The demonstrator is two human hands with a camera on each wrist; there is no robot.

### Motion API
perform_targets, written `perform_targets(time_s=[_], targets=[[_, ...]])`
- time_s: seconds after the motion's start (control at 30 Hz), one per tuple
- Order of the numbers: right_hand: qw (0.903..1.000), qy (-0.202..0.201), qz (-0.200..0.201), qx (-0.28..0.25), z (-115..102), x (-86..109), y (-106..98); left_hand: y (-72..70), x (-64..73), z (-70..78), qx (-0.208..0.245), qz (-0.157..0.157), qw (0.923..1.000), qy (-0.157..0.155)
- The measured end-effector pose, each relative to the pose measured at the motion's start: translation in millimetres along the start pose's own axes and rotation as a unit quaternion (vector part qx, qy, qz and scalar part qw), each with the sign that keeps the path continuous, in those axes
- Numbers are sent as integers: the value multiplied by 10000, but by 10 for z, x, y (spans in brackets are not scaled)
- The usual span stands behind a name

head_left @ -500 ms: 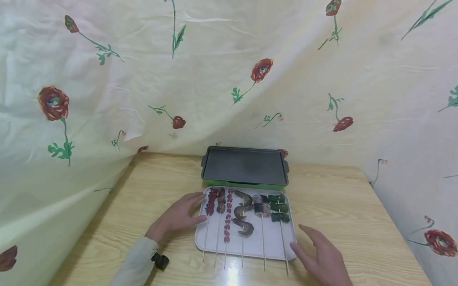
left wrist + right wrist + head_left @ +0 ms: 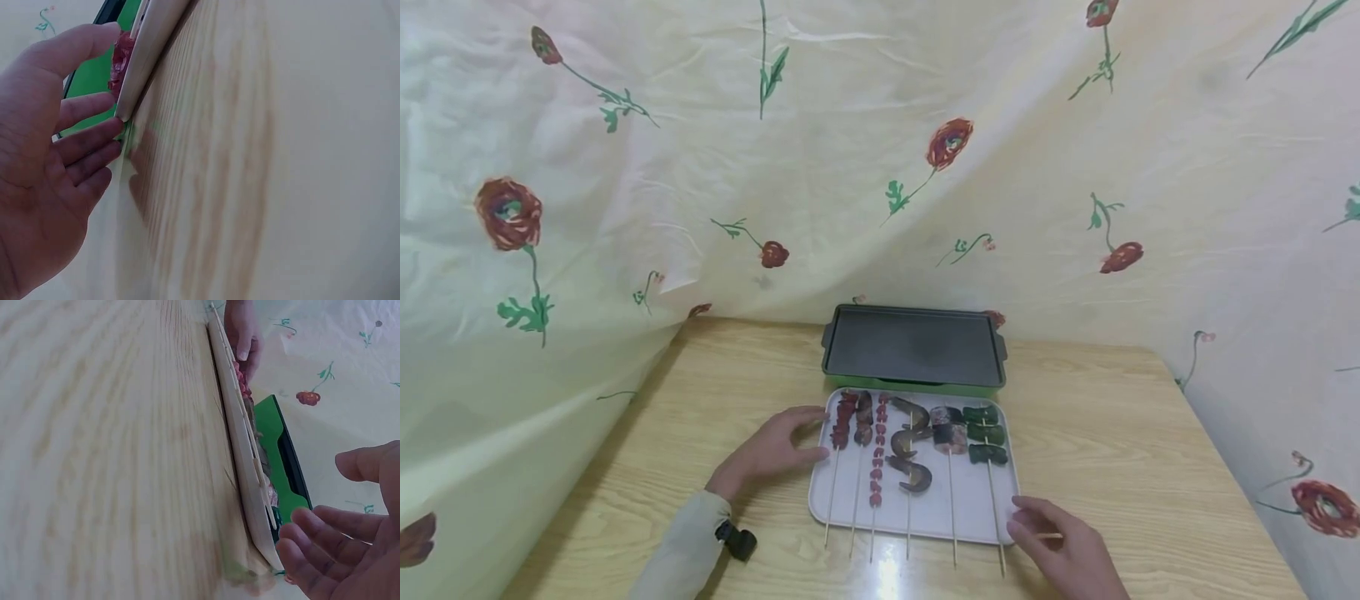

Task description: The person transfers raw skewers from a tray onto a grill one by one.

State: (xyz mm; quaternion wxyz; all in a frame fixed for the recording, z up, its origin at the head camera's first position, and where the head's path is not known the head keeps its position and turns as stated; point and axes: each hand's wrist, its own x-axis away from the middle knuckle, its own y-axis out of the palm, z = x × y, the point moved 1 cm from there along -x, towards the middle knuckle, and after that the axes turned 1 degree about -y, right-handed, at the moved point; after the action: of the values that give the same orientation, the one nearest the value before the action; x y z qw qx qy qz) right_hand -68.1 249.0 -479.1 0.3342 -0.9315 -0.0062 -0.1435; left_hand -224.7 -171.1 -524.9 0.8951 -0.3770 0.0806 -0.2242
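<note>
A white tray (image 2: 932,515) lies on the wooden table with several skewers in a row, sticks toward me. On it are dark red meat pieces (image 2: 842,421), brown chunks (image 2: 863,421), small red pieces (image 2: 876,475), curled shrimp (image 2: 914,477), pink-and-black chunks (image 2: 951,437) and dark green pieces (image 2: 988,434). My left hand (image 2: 771,447) is at the tray's left rim, thumb and fingers spread; in the left wrist view its fingertips meet the edge. Beside the near right corner, my right hand (image 2: 1066,542) has its fingers loosely bent, fingertips right at the rim.
Directly behind the tray stands a black griddle (image 2: 917,343) with a green base. A cream cloth with red flowers (image 2: 951,143) hangs behind and along the sides of the table (image 2: 1097,433). Several stick ends overhang the tray's near rim.
My right hand has moved left and inward to the tray's near right corner, its fingers drawing closer together. The left hand stays nearly where it was at the left rim.
</note>
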Motion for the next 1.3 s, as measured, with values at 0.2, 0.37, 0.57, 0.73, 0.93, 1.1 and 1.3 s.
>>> perform_targets(time_s=[0.2, 0.37, 0.57, 0.73, 0.93, 1.1, 1.3], targets=[[9998, 99, -80, -129, 60, -6, 45, -19, 0, -4, 154, 3, 9999, -20], [9993, 235, -130, -254, 97, -10, 83, -31, -2, 1, 198, -24, 9996, -182], [9994, 280, -138, -137, 134, -18, 140, -32, -24, -33, 305, -46, 9993, -218], [9992, 364, -100, -91, 165, -29, 185, -27, -32, -58, 427, -39, 9988, -230], [9985, 299, -426, -156, 205, -40, 190, -22, -47, -76, 478, -44, 9986, -228], [9958, 62, -841, -360, 265, -78, 187, -18, -49, -83, 499, -31, 9986, -191], [9809, -18, -1431, -1315, 287, -93, 142, -26, -48, -77, 525, -31, 9984, -210]])
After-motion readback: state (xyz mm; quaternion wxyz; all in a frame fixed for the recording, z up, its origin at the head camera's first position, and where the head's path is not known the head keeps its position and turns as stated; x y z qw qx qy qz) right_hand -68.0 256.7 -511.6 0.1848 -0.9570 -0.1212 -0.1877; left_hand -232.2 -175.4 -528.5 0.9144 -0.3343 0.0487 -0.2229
